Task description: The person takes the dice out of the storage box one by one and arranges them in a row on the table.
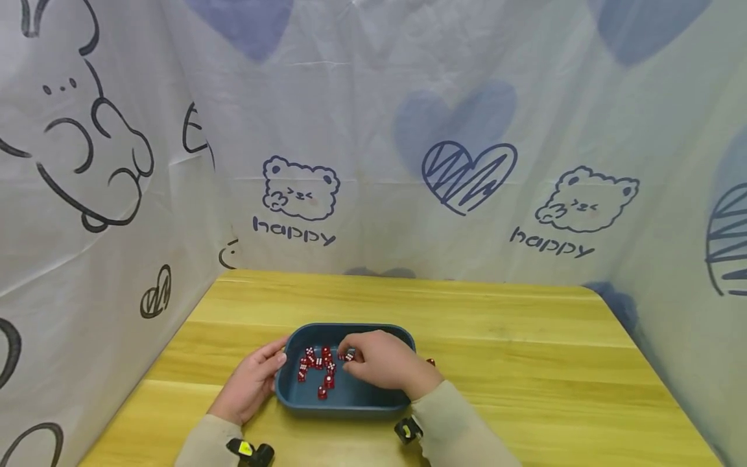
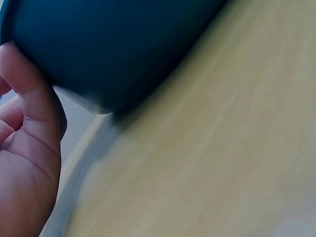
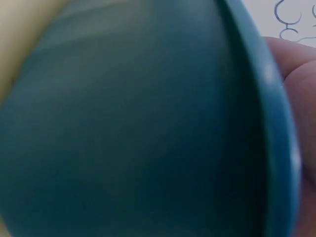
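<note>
A dark blue rectangular tub (image 1: pixel 344 410) with rounded corners stands on the table. Inside it, mostly toward the left, lie several red dice (image 1: pixel 319 363) with white pips. My left hand (image 1: pixel 252 379) grips the tub's left end, thumb at the rim and fingers along the outer wall; the left wrist view shows that thumb (image 2: pixel 29 84) against the wall. Over the tub's right half, my right hand (image 1: pixel 385 360) reaches in with bent fingers. Red dice (image 1: pixel 349 355) show between its thumb and forefinger; whether they are pinched is unclear. The right wrist view shows mainly the tub (image 3: pixel 138 123).
One red die (image 1: pixel 430 362) sits outside the tub, just beyond my right wrist, partly hidden. The yellow wood-grain table (image 1: pixel 525 363) extends around the tub. White curtains (image 1: pixel 373 130) with blue and black drawings hang behind it and at both sides.
</note>
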Tool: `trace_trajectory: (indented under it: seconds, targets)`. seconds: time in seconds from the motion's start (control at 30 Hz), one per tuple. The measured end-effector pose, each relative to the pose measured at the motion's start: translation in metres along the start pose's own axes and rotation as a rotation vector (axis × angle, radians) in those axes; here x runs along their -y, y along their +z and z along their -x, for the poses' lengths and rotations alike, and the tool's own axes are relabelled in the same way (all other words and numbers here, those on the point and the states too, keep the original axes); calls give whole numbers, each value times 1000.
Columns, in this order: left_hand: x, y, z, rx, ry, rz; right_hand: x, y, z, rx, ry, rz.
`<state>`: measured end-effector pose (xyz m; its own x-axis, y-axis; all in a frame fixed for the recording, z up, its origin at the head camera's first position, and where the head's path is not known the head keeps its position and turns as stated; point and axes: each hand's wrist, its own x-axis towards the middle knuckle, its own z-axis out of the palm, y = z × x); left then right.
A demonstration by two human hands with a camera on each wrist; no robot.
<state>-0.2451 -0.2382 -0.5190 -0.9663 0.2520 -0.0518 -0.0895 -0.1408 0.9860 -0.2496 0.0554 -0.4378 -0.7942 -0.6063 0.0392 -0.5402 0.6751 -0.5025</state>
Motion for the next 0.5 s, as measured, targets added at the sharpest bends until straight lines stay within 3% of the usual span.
trace_trajectory:
  seconds: [0.5]
  targets:
    - [-3, 2, -1, -2, -28, 7, 7, 23, -15, 48, 18, 58]
